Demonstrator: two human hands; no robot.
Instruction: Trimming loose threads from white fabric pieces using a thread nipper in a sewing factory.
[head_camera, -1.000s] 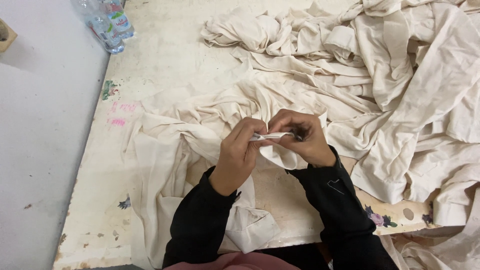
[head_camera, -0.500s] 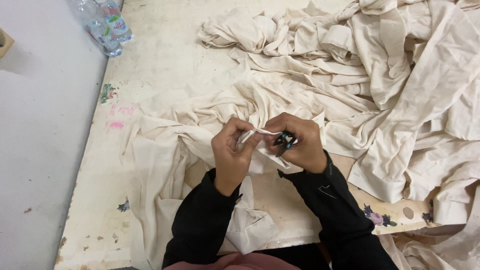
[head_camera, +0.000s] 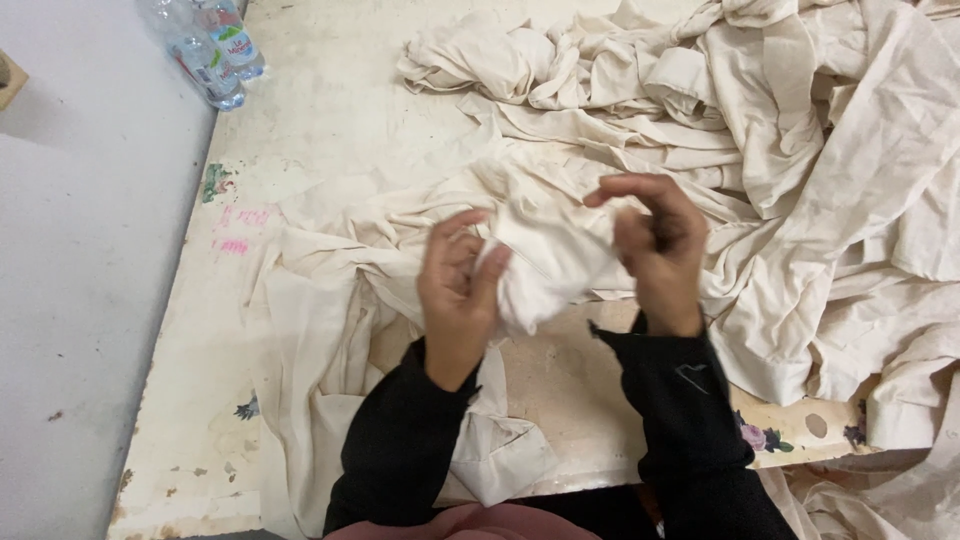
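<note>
The person leans over a worn, off-white table (head_camera: 330, 110) whose painted top is scuffed, stained and chipped along the near edge, with small flower decals showing where the surface is bare. Both hands are raised just above it, working a bunched fold of cream cloth (head_camera: 545, 265) — soft, matte cotton by the look of it, crumpled into deep, rounded creases. The left hand (head_camera: 458, 285) has its fingers curled round the left side of the bunch, thumb pressed against the fabric, so it grips the cloth firmly. The right hand (head_camera: 655, 245) sits at the right side of the same bunch, palm turned toward the person and fingers hooked over; they touch the fabric's upper edge, but I cannot tell whether they truly pinch it or only rest against it. Black knitted sleeves (head_camera: 400, 440) cover both forearms down to the wrists. The held cloth trails down to the tabletop and runs on into a wide, rumpled spread of the same pale material, which rises into a larger heap of cloth (head_camera: 780, 120) — twisted, rope-like folds filling the far right of the table and spilling over its right edge. At the far left corner stand clear plastic bottles (head_camera: 215, 50), close together beside the grey floor (head_camera: 80, 300).
</note>
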